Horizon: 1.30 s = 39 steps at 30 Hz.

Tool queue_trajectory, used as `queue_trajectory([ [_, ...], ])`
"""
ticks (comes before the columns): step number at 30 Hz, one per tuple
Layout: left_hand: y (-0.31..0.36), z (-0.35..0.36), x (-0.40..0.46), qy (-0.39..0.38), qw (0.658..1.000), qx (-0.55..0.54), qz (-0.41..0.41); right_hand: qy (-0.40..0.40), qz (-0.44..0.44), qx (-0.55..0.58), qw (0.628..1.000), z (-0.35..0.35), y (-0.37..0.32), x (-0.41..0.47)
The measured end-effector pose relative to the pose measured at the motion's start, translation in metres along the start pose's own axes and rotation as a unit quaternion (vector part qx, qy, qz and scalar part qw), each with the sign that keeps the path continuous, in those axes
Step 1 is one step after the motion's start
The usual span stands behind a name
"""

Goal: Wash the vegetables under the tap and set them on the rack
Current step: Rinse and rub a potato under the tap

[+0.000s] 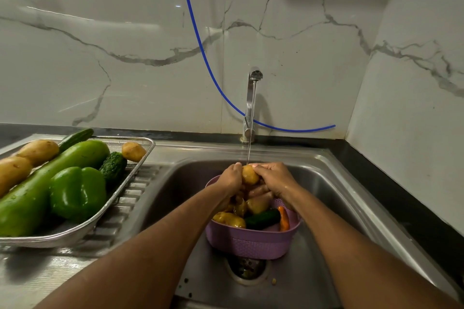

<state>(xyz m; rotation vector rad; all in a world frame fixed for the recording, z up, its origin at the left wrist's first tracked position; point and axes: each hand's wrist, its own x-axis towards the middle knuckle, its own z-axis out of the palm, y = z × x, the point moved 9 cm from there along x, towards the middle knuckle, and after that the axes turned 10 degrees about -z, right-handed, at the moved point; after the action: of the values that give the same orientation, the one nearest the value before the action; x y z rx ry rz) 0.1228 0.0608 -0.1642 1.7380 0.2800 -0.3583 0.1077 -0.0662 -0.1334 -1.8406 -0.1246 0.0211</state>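
Cupping potato [250,174] under tap [251,105], both hands' fingers curled

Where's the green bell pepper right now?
In the head view, the green bell pepper lies on the metal rack left of the sink, against the long green gourd, near the bumpy cucumber.

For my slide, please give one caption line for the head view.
Both hands rub a potato under the tap, above a purple basket.
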Motion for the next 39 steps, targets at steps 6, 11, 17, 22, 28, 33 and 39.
queue_trajectory([
  [6,0.016,0.007,-0.009,0.003,0.994,-0.044,0.096,0.062,-0.078,-0.152,0.983,0.001,-0.006,0.009],
  [11,0.036,0.000,-0.020,0.033,0.977,-0.007,0.212,0.088,-0.124,-0.190,0.970,0.004,-0.023,0.008],
  [17,0.043,0.003,-0.031,0.053,0.941,0.141,0.303,0.111,-0.050,-0.137,0.983,-0.002,-0.006,0.010],
  [22,0.037,-0.003,-0.024,0.087,0.945,0.140,0.283,0.079,0.003,-0.144,0.986,0.008,0.002,0.013],
  [28,0.010,0.000,-0.015,0.035,0.999,-0.031,0.027,0.097,-0.072,-0.288,0.950,0.017,-0.019,0.004],
  [33,-0.003,-0.001,-0.022,-0.001,0.987,-0.142,-0.081,0.040,-0.093,-0.314,0.944,0.032,-0.017,0.008],
  [39,0.038,-0.008,-0.025,0.143,0.971,0.127,0.146,0.139,-0.079,-0.199,0.967,0.004,-0.023,0.002],
])
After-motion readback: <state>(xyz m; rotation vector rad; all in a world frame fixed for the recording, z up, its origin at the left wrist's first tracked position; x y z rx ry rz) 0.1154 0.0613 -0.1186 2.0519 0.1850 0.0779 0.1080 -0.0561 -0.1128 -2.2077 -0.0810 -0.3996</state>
